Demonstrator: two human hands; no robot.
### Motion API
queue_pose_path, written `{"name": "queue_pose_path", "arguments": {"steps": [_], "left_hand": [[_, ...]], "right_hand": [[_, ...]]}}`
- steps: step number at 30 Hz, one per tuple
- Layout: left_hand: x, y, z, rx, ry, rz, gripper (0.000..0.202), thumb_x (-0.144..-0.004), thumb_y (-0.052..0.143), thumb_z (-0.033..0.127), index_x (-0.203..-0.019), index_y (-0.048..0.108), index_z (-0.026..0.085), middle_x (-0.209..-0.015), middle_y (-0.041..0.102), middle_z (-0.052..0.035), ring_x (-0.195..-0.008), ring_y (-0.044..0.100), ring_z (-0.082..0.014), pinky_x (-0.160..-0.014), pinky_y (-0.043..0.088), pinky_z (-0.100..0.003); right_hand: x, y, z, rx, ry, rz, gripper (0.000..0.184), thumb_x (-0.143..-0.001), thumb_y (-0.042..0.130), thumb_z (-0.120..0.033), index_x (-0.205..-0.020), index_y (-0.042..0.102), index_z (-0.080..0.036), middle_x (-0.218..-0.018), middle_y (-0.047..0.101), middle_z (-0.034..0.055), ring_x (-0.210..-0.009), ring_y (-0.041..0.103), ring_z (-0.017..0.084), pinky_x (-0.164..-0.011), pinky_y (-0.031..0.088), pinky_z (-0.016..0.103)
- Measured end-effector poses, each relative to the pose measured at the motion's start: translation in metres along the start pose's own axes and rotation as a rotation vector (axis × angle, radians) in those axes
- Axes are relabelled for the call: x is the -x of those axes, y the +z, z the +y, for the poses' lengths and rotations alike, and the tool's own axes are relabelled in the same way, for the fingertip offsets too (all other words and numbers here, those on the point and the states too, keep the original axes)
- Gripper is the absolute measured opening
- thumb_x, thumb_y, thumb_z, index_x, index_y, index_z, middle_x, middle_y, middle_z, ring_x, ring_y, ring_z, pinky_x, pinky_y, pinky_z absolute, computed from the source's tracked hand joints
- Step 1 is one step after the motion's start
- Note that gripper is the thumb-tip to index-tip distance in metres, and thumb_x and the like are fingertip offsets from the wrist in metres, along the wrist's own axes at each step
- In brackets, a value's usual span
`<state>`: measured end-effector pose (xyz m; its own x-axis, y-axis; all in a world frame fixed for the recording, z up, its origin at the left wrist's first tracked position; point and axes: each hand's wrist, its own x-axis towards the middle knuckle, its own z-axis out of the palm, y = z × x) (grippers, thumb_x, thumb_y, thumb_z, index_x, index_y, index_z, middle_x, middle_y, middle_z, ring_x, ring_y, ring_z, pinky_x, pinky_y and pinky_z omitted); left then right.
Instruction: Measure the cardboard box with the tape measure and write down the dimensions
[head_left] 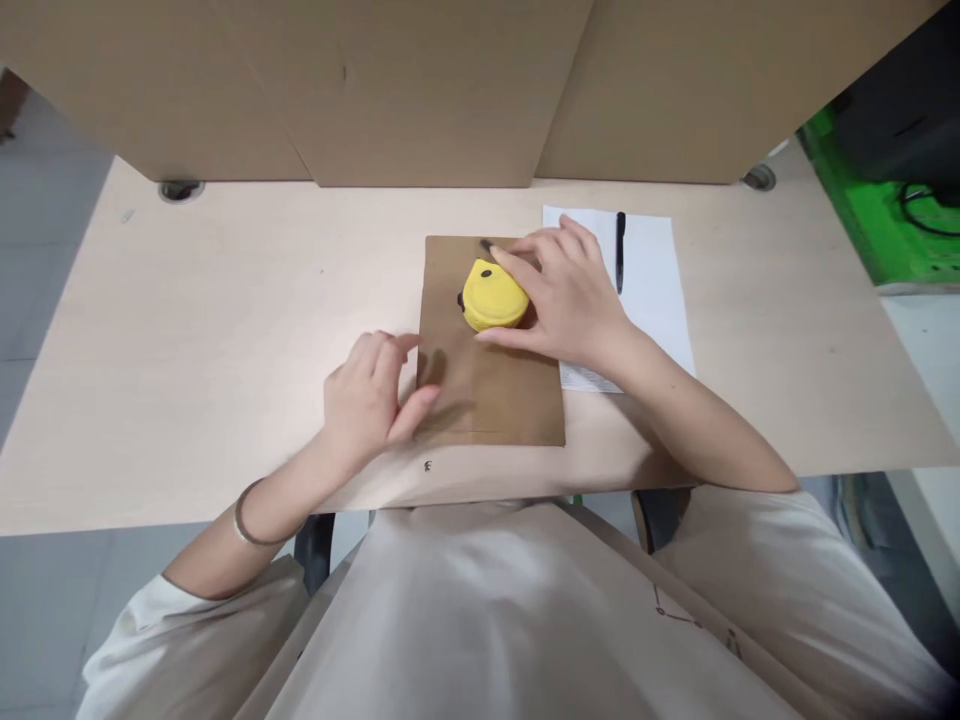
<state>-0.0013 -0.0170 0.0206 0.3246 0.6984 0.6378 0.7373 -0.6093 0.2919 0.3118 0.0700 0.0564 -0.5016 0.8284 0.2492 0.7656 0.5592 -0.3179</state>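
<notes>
A yellow, rounded object (pixel 495 298) about the size of a tape measure lies on a brown paper sheet or envelope (pixel 491 400). It has a black spot on top and a black bit at its left edge; its exact kind is unclear. My right hand (pixel 566 290) curves around its right side, thumb below and fingers above, spread apart with slim gaps. By the index fingertip is a small dark piece (pixel 486 245). My left hand (pixel 371 392) hovers at the sheet's left edge, thumb and fingers apart, holding nothing. Its shadow falls on the sheet.
A white printed paper (pixel 654 290) lies partly under my right hand and forearm, with a black pen (pixel 620 252) on it. Tall cardboard panels (pixel 427 100) stand along the back of the pale desk (pixel 225 280). Cable holes (pixel 181 191) sit near the rear corners.
</notes>
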Motion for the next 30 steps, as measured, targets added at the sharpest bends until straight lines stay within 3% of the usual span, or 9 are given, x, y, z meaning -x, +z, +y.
{"name": "queue_pose_path", "arguments": {"steps": [3, 5, 7, 9, 13, 16, 19, 24, 30], "left_hand": [[-0.014, 0.019, -0.021, 0.137, -0.011, 0.02, 0.062, -0.128, 0.04, 0.077, -0.143, 0.07, 0.025, -0.119, 0.082, -0.0138, -0.108, 0.08, -0.0332, -0.089, 0.067, -0.048], [-0.021, 0.032, -0.033, 0.225, -0.026, 0.03, 0.065, -0.127, 0.039, 0.079, -0.151, 0.067, 0.026, -0.134, 0.081, -0.0165, -0.123, 0.08, -0.0357, -0.107, 0.068, -0.056], [-0.024, 0.044, -0.043, 0.3, -0.057, 0.04, 0.067, -0.127, 0.035, 0.08, -0.158, 0.065, 0.028, -0.146, 0.079, -0.0175, -0.138, 0.078, -0.0375, -0.12, 0.067, -0.061], [-0.024, 0.054, -0.049, 0.37, -0.09, 0.037, 0.07, -0.127, 0.03, 0.082, -0.161, 0.065, 0.031, -0.153, 0.077, -0.0174, -0.152, 0.075, -0.0389, -0.13, 0.064, -0.065], [-0.017, 0.066, -0.058, 0.494, -0.135, -0.057, 0.081, -0.124, 0.026, 0.09, -0.164, 0.068, 0.033, -0.163, 0.077, -0.0186, -0.168, 0.069, -0.0422, -0.143, 0.058, -0.072], [-0.011, 0.069, -0.059, 0.514, -0.147, -0.105, 0.087, -0.122, 0.027, 0.094, -0.164, 0.072, 0.032, -0.167, 0.076, -0.0199, -0.175, 0.064, -0.045, -0.148, 0.053, -0.078], [-0.007, 0.07, -0.056, 0.51, -0.156, -0.12, 0.082, -0.124, 0.029, 0.09, -0.163, 0.075, 0.035, -0.172, 0.074, -0.0181, -0.181, 0.06, -0.0439, -0.15, 0.053, -0.078], [-0.003, 0.069, -0.054, 0.523, -0.126, -0.129, 0.072, -0.128, 0.031, 0.08, -0.168, 0.073, 0.035, -0.177, 0.072, -0.0176, -0.185, 0.057, -0.0417, -0.15, 0.055, -0.078], [0.001, 0.065, -0.058, 0.535, -0.044, -0.154, 0.062, -0.132, 0.035, 0.067, -0.177, 0.065, 0.035, -0.183, 0.067, -0.0172, -0.189, 0.053, -0.0405, -0.151, 0.055, -0.076]], "right_hand": [[0.01, -0.012, 0.04, -0.096, 0.167, 0.057, 0.067, -0.116, 0.074, -0.079, -0.158, 0.077, -0.026, -0.152, 0.079, 0.0208, -0.145, 0.074, 0.051, -0.126, 0.06, 0.074], [0.016, -0.019, 0.077, -0.114, 0.458, 0.04, 0.057, -0.125, 0.058, -0.074, -0.142, 0.078, -0.024, -0.13, 0.082, 0.0193, -0.127, 0.081, 0.047, -0.117, 0.065, 0.07], [0.021, -0.019, 0.114, 0.003, 0.756, -0.014, 0.054, -0.125, 0.056, -0.073, -0.126, 0.077, -0.022, -0.111, 0.081, 0.0199, -0.125, 0.081, 0.05, -0.118, 0.063, 0.074], [0.026, -0.013, 0.145, 0.029, 0.903, -0.02, 0.046, -0.12, 0.07, -0.068, -0.106, 0.073, -0.024, -0.105, 0.08, 0.0231, -0.134, 0.078, 0.056, -0.123, 0.058, 0.078], [0.031, 0.001, 0.183, -0.2, 0.833, 0.07, 0.056, -0.101, 0.1, -0.047, -0.075, 0.053, -0.03, -0.074, 0.062, 0.0122, -0.113, 0.079, 0.046, -0.108, 0.065, 0.059], [0.026, 0.002, 0.191, -0.539, 0.804, 0.143, 0.054, -0.105, 0.1, -0.036, -0.076, 0.055, -0.029, -0.066, 0.051, 0.0032, -0.075, 0.065, 0.026, -0.074, 0.061, 0.039], [0.016, 0.001, 0.187, -0.774, 0.839, 0.196, 0.048, -0.111, 0.094, -0.032, -0.084, 0.055, -0.028, -0.068, 0.053, -0.0013, -0.058, 0.048, 0.015, -0.055, 0.048, 0.03], [0.011, 0.008, 0.171, -0.903, 0.846, 0.333, 0.05, -0.097, 0.094, -0.008, -0.077, 0.052, -0.027, -0.06, 0.058, -0.0029, -0.048, 0.04, 0.01, -0.042, 0.026, 0.024], [0.015, 0.01, 0.166, -0.808, 0.788, 0.372, 0.05, -0.091, 0.104, -0.016, -0.072, 0.059, -0.026, -0.068, 0.074, 0.0039, -0.05, 0.057, 0.011, -0.04, 0.04, 0.023]]}}
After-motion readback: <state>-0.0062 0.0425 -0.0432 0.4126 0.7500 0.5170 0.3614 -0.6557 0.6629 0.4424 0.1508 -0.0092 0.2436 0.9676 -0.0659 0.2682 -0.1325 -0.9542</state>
